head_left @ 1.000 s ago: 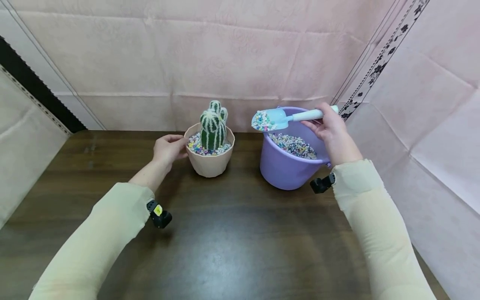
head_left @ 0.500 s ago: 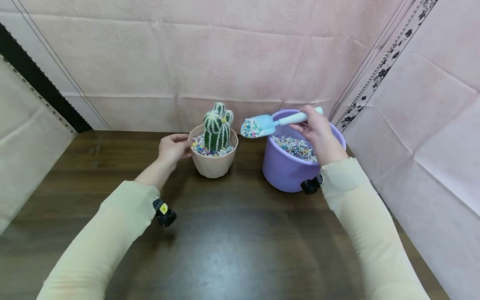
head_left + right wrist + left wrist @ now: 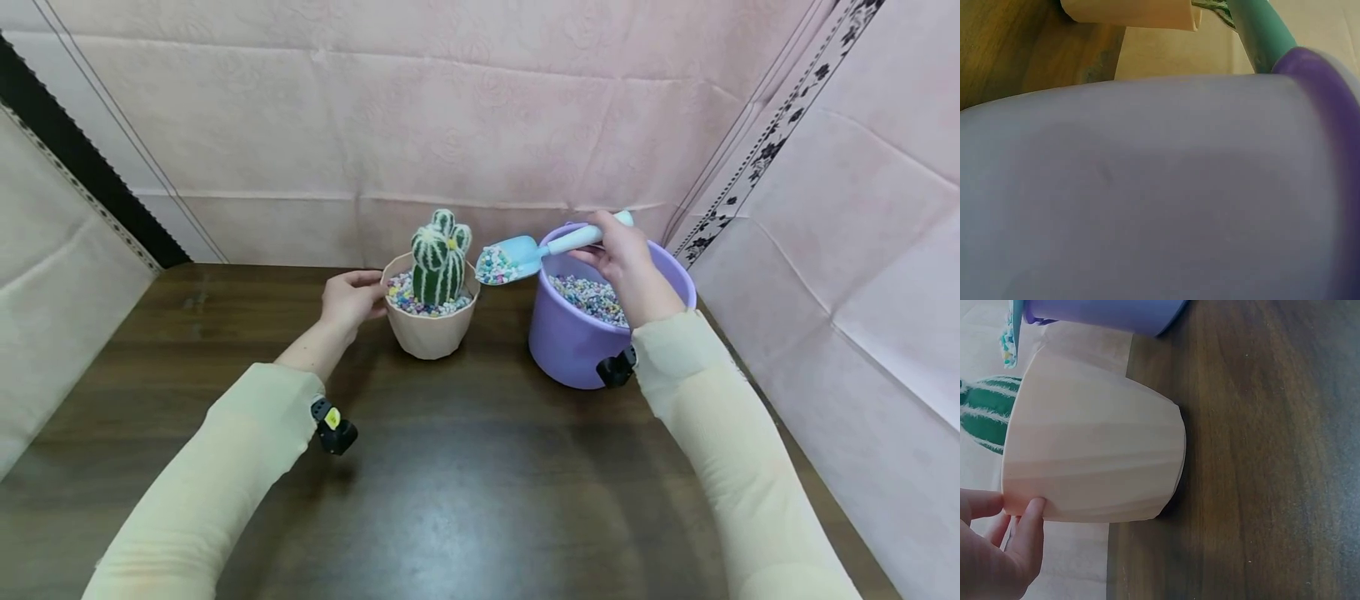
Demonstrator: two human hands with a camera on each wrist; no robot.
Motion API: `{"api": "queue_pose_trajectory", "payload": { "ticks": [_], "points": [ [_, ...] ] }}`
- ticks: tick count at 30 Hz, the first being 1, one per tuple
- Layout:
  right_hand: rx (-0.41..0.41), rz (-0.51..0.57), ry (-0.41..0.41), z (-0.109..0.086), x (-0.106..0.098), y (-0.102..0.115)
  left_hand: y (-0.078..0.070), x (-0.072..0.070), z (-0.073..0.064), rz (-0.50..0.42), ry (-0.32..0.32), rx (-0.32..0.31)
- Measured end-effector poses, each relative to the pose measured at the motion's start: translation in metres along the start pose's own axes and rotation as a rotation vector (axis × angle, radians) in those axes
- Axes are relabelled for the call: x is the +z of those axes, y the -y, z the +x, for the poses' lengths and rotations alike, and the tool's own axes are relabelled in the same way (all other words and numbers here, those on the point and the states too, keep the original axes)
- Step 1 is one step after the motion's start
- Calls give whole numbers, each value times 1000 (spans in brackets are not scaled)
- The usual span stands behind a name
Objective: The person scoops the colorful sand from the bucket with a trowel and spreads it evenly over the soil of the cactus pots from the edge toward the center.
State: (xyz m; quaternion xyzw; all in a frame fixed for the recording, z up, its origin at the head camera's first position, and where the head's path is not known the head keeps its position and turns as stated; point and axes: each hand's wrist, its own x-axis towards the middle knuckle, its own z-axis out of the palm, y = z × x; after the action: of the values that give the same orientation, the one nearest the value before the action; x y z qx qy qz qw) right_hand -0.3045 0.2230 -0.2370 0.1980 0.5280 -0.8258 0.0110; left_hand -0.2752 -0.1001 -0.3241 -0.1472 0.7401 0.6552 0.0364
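A small striped cactus [image 3: 439,262] stands in a beige flowerpot [image 3: 429,335], on a bed of coloured pebbles [image 3: 403,293]. At the pot's left rim, my left hand [image 3: 350,302] pinches the edge; in the left wrist view its fingertips [image 3: 1036,506] press the outer wall. My right hand [image 3: 626,262] grips the handle of a light blue trowel [image 3: 527,252]. Pastel pebbles [image 3: 497,265] fill the trowel's blade, whose tip is beside the pot's right rim. Beneath that hand is a purple bucket [image 3: 558,350] holding more pebbles [image 3: 588,298]. The right wrist view shows mostly the bucket's wall, the right hand hidden.
Pot and bucket stand apart near the back of a dark wooden table [image 3: 450,483]. A pale cloth backdrop [image 3: 480,125] rises behind them. Another cloth wall [image 3: 855,250] stands close on the bucket's right.
My right hand has carried the loaded trowel left and slightly down, from over the bucket toward the pot. My left hand keeps its hold on the pot; the head view has shifted slightly.
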Motion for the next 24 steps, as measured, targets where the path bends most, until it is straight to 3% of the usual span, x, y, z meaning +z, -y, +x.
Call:
{"api": "queue_pose_trajectory", "payload": {
  "ticks": [5,24],
  "points": [
    [-32,-40,22,1,8,-2,0,-1,0,3,2,-3],
    [-108,-178,-67,6,25,-10,1,-1,4,14,13,-6]
  ]
}}
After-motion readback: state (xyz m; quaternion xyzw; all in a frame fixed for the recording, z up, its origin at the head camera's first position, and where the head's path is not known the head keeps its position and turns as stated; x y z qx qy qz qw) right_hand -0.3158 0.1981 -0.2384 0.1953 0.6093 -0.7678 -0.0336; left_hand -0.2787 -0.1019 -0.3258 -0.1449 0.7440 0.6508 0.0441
